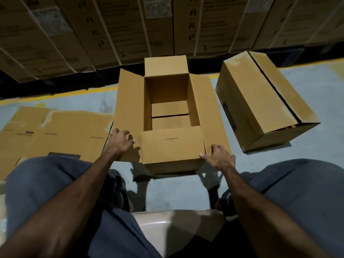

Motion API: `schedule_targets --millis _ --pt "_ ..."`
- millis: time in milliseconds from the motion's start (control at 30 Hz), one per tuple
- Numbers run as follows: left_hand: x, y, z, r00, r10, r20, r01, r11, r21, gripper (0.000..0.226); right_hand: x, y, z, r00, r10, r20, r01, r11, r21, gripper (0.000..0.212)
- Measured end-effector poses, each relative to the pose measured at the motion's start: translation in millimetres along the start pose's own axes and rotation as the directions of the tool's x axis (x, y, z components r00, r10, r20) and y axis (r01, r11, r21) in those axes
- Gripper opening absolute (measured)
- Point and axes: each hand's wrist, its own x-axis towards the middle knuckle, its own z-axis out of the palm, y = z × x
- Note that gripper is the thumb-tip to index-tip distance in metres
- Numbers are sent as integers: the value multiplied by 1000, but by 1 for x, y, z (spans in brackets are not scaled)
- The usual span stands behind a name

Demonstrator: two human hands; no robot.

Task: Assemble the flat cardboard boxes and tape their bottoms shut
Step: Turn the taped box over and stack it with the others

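1. Fingers [128, 135] of the left hand [119, 142] are spread apart and loosely bent, their tips resting on the left flap [128, 108] of the open box [171, 116]; they clamp nothing.
2. Fingers [204, 156] of the right hand [219, 157] lie fairly straight, the thumb touching the corner of the near flap [172, 146] and the rest lying on the right flap's near end. I cannot tell whether they pinch the cardboard edge.
3. That box stands upright on the floor [186, 192] just in front of the person's knees, all four upper flaps folded outward. Its bottom flaps look folded in, with a dark seam showing across them; no tape is visible from inside.
4. Both hands sit at the near corners, probably to steady the box or get a hold for turning it over so the bottom can be taped.
5. Right of the open box, well apart, a finished box [264, 101] lies with its seam facing up.
6. Left of the open box, flat cardboard [55, 131] lies on the floor, waiting its turn.
7. Beyond the open box stands a wall of stacked cartons [111, 30], behind a yellow line [55, 94].
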Motion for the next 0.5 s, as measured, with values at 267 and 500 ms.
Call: schedule_targets --millis 267,500 --pt "9 30 -21 999 26 40 -31 991 128 74 25 -25 7 992 121 -26 -118 987 110 86" --pt "63 58 -58 977 143 159 -190 923 336 80 57 -56 -2 988 -34 -151 33 999 -6 87"
